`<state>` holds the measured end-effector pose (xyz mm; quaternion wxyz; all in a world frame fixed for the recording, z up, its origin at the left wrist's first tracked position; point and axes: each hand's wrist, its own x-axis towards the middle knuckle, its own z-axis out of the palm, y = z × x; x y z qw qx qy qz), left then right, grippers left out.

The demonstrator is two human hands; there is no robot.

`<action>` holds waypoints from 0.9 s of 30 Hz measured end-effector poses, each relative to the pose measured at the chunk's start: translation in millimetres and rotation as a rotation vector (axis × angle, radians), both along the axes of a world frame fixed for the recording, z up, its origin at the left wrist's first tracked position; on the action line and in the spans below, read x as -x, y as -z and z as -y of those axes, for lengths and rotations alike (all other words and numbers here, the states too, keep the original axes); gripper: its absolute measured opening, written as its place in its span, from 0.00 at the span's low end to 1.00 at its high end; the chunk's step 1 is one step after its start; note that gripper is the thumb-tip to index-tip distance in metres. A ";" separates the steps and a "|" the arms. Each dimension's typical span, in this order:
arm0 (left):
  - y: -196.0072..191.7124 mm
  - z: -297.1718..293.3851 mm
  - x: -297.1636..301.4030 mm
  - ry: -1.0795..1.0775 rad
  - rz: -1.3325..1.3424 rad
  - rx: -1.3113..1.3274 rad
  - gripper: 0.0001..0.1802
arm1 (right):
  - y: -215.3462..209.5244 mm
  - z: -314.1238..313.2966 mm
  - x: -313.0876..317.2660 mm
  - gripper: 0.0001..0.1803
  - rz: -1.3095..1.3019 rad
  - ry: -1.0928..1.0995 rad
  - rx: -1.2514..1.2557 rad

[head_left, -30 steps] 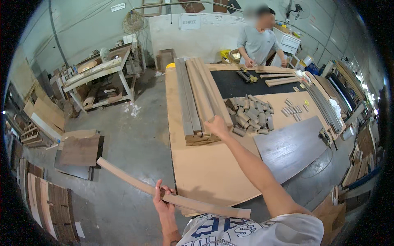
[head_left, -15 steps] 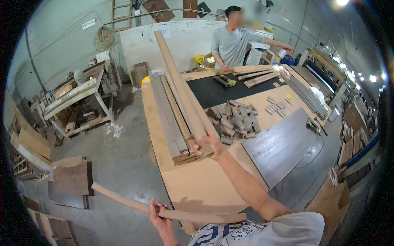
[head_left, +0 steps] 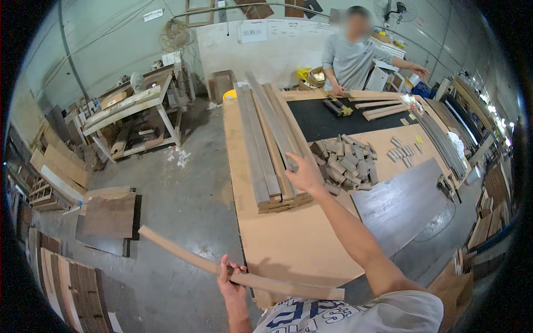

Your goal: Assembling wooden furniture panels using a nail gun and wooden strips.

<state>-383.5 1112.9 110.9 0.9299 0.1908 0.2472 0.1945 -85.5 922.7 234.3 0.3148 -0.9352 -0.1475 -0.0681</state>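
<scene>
My left hand [head_left: 232, 280] is closed round the middle of a long, light-brown wooden strip [head_left: 183, 253], held level at the near left edge of the table. The strip's right end lies close against my shirt. My right hand [head_left: 305, 175] reaches over a stack of long wooden strips [head_left: 257, 161] on the table. Its thumb and forefinger are curled on a greyish wooden strip [head_left: 272, 116] that lies slanted on top of the stack. The rest of that hand's grip is partly hidden.
Short wood blocks [head_left: 347, 164] lie heaped right of the stack, beside a dark smooth panel [head_left: 397, 202]. Across the table [head_left: 300, 247], a person in grey [head_left: 350, 61] stands by a black mat [head_left: 311, 119] with a power tool [head_left: 337, 107]. Boards [head_left: 111, 213] lie on the floor at left.
The slanted strip under my right hand has come down from a raised position onto the stack. My left hand still holds its strip. The view has shifted, and the other person has turned.
</scene>
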 end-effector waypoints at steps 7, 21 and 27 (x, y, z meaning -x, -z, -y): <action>8.1 -4.5 0.5 -0.014 -0.010 -0.025 0.18 | 50.5 -7.4 -27.4 0.33 0.025 0.005 -0.013; -0.7 -0.9 -6.8 -0.014 -0.071 -0.019 0.19 | 50.9 -18.8 -16.3 0.35 -0.222 0.065 0.081; -0.9 -0.3 -17.3 0.021 -0.056 -0.030 0.19 | 45.1 -16.4 -18.3 0.35 -0.134 0.023 0.185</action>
